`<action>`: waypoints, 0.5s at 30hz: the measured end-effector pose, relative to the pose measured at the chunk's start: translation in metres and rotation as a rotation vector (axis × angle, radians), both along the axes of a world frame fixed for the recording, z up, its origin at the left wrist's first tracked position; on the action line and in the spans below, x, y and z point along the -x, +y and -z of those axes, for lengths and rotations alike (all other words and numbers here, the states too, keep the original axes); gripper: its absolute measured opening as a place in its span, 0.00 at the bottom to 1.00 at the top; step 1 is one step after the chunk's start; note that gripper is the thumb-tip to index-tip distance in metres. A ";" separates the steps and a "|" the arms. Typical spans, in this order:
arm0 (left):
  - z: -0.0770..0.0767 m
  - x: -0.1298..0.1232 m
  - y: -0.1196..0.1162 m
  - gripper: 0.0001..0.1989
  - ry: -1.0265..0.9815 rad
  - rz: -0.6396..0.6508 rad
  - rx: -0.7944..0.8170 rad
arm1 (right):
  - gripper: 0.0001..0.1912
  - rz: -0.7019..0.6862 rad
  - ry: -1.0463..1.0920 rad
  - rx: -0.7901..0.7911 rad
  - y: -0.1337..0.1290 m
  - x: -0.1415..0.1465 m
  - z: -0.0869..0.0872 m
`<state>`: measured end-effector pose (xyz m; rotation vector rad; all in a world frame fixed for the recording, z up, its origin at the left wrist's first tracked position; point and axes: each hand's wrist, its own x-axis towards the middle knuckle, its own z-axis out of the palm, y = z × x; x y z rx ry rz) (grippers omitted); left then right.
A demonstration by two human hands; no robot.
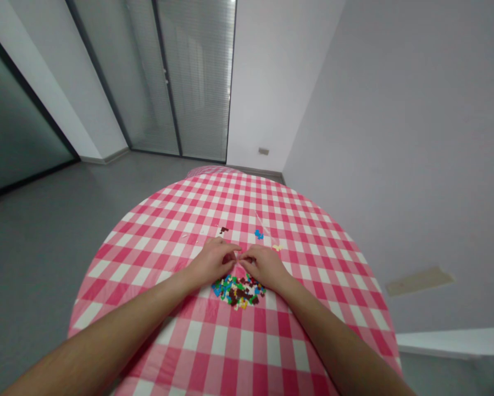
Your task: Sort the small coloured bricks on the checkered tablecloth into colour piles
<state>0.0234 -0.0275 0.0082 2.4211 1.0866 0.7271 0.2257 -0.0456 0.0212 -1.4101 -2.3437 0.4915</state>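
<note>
My left hand [214,261] and my right hand [264,265] meet over the middle of the checked table, fingertips pinched close together. Whatever lies between the fingertips is too small to make out. Just below the hands, toward me, lies a pile of small bricks [238,291] in green, blue, brown, yellow and white. Beyond my left hand is a small brown piece [224,230]. A blue cluster [259,234] lies beyond my right hand, with a pale yellow piece [277,247] close to that hand's far side.
A red and white checked cloth [238,203] covers the round table. Tiny light bits [184,236] lie left of the brown piece. Past the table stand glass doors [197,82] and a white wall. A tan strip [420,281] is on the right.
</note>
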 end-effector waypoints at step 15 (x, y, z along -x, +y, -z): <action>-0.002 -0.005 0.000 0.12 -0.042 0.008 0.065 | 0.08 0.026 0.009 -0.015 -0.001 0.001 0.003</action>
